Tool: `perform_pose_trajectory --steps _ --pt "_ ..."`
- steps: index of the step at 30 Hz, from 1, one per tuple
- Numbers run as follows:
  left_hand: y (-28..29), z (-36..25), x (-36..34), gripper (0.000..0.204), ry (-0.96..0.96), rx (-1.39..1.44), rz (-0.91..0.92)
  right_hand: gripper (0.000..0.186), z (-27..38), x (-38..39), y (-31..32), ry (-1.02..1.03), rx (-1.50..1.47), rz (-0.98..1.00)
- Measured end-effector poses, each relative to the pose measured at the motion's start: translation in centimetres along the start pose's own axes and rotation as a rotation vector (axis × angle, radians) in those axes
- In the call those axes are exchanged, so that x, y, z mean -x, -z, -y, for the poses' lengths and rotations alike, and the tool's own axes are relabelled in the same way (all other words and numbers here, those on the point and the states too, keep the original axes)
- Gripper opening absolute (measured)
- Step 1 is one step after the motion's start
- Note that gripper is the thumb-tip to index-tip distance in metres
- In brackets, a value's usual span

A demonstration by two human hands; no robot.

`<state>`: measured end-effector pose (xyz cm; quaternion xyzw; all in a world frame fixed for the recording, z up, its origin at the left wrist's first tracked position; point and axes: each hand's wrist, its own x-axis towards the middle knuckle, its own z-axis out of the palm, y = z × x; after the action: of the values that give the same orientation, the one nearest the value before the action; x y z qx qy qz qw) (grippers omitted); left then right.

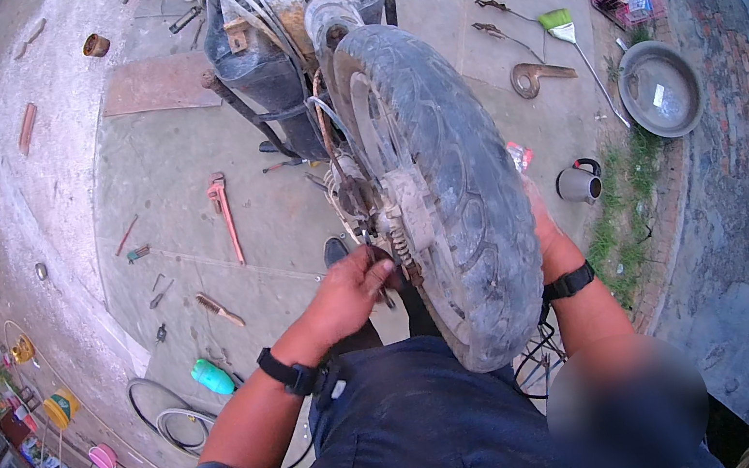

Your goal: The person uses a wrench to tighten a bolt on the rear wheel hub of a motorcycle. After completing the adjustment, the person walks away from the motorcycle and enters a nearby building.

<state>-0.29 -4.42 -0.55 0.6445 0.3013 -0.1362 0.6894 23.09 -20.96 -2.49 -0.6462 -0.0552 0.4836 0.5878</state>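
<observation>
A wheel with a worn, dusty grey tyre [458,172] stands upright before me, attached to a vehicle frame with a thin coil spring [400,242] beside its hub [409,204]. My left hand [350,295] is at the hub's left side, just below the rods and spring. Its thumb and fingers are pinched together around something slim and metallic, too small to make out. My right hand [541,215] reaches along the tyre's right side. The tyre hides most of its fingers, so whether it grips anything does not show.
A red pipe wrench [224,217], a wooden-handled brush [220,309], a green bottle [213,377] and a coiled hose [174,422] lie left. To the right are a metal jug [579,182], a large round basin [662,88], a broom [560,23] and a flat hooked metal piece [541,76].
</observation>
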Motion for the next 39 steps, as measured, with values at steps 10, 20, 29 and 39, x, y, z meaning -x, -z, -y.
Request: perform_pose_trajectory --steps 10,20,29,39 --pt "1.7 2.4 -3.4 0.017 -0.275 -0.765 -0.424 0.019 0.0 0.1 0.3 0.042 0.04 0.017" --pt "-1.3 -0.1 3.6 0.031 0.209 0.33 0.057 0.021 1.5 1.1 -0.7 0.15 0.132 0.047" --pt "-1.0 -3.5 3.8 0.034 0.265 0.623 0.112 0.019 1.4 0.9 -0.9 0.135 0.121 0.044" --pt "-0.9 -5.0 3.7 0.039 0.293 0.702 0.061 0.017 0.5 0.3 -0.4 0.18 0.147 0.076"
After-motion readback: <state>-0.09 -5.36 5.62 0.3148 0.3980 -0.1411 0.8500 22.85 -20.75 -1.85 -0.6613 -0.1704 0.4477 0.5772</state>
